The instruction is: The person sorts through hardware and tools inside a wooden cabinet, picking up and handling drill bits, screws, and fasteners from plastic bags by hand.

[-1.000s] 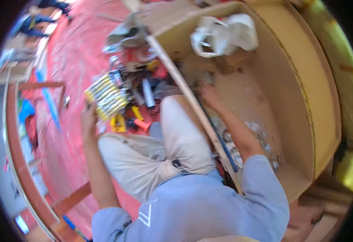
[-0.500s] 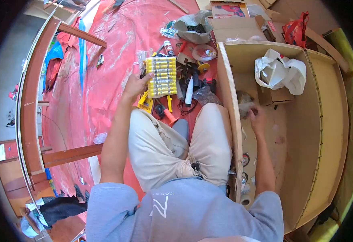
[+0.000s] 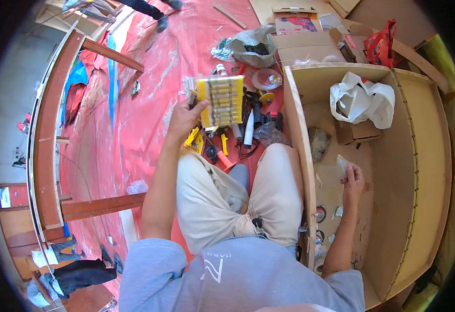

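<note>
My left hand (image 3: 186, 117) grips the left edge of a flat yellow pack of slim tubes (image 3: 220, 101), raised over the tools on the floor. What the tubes are I cannot make out. Inside the wooden box to my right, my right hand (image 3: 353, 182) pinches a small clear plastic bag (image 3: 342, 164). Another clear bag with dark small contents (image 3: 318, 144) lies against the box's near wall. Below the pack are a tool with an orange handle (image 3: 226, 162) and yellow-handled tools (image 3: 195, 139).
The wooden box (image 3: 300, 130) holds a white plastic bag (image 3: 360, 99), a small carton (image 3: 357, 132) and loose bits. Behind it are cardboard boxes (image 3: 303, 47) and a sack (image 3: 253, 49). A brown wooden frame (image 3: 45, 135) stands left; other people (image 3: 76, 275) are beyond it.
My right hand has moved back and right from the dark-filled bag, now with a small clear bag. The yellow pack has tilted and shifted right. A person's legs have appeared at the top.
</note>
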Demonstrator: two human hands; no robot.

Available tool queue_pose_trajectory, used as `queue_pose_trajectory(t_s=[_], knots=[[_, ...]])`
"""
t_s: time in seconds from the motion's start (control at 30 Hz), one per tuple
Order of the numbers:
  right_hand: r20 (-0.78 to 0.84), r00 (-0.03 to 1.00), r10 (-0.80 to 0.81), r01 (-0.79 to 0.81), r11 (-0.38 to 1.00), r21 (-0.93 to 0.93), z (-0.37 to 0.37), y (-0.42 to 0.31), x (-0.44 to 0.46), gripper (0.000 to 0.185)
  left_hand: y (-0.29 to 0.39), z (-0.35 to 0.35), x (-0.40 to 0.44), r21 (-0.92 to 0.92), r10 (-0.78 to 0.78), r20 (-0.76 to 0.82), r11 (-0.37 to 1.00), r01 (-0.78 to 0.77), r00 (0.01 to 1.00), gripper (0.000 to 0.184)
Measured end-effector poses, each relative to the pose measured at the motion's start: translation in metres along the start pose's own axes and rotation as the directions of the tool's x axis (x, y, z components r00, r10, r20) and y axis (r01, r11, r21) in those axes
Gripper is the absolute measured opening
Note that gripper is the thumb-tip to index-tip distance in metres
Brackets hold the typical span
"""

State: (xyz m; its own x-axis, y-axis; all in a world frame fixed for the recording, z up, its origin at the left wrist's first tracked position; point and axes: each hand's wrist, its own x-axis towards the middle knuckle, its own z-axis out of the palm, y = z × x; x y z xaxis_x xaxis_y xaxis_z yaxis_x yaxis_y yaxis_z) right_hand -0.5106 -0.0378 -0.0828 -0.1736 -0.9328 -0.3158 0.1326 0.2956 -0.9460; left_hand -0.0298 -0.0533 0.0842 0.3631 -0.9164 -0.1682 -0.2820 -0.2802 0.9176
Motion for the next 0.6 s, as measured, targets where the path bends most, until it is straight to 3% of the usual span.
queue_pose_trajectory(t_s=[0.07, 0.13, 0.17, 0.2, 0.3, 0.33, 0.43, 0.5, 0.6], knots=[[0.041, 0.999, -0.007, 0.007, 1.000, 0.013, 0.002, 0.000, 0.006, 0.021, 0.006, 0.006, -0.002, -0.121, 0.091, -0.089, 0.987, -0.101, 0.992, 0.028], [0.052, 0.998, -0.019, 0.018, 1.000, 0.023, 0.001, -0.008, 0.008, 0.021, 0.006, 0.006, 0.002, -0.075, 0.045, -0.023, 0.996, -0.046, 0.999, 0.026], [0.049, 0.998, -0.032, 0.030, 0.999, 0.033, 0.008, -0.014, 0.005, 0.021, 0.008, 0.009, 0.005, -0.046, -0.044, 0.000, 0.998, 0.044, 0.999, 0.022], [0.048, 0.998, -0.044, 0.042, 0.998, 0.046, 0.014, -0.020, 0.004, 0.020, 0.011, 0.012, 0.007, -0.014, -0.132, 0.023, 0.991, 0.132, 0.991, 0.029], [0.078, 0.995, -0.063, 0.059, 0.997, 0.043, 0.021, -0.030, 0.003, 0.020, -0.029, 0.029, 0.038, -0.019, -0.009, 0.087, 1.000, 0.011, 0.996, 0.028], [0.080, 0.995, -0.059, 0.053, 0.996, 0.076, 0.022, -0.031, 0.002, 0.020, -0.026, 0.036, 0.038, 0.195, -0.028, 0.062, 0.981, 0.015, 0.998, 0.029], [0.091, 0.994, -0.060, 0.048, 0.990, 0.135, 0.022, -0.036, -0.001, 0.020, -0.017, 0.075, 0.041, 0.107, -0.198, 0.099, 0.977, 0.187, 0.975, 0.030], [0.100, 0.993, -0.067, 0.054, 0.990, 0.129, 0.023, -0.039, -0.004, 0.020, -0.064, 0.098, 0.066, 0.193, -0.260, 0.160, 0.954, 0.228, 0.952, 0.033], [0.046, 0.994, -0.095, 0.088, 0.986, 0.140, 0.030, -0.053, -0.015, 0.017, -0.087, 0.122, 0.065, 0.160, -0.243, 0.143, 0.962, 0.220, 0.959, 0.034]])
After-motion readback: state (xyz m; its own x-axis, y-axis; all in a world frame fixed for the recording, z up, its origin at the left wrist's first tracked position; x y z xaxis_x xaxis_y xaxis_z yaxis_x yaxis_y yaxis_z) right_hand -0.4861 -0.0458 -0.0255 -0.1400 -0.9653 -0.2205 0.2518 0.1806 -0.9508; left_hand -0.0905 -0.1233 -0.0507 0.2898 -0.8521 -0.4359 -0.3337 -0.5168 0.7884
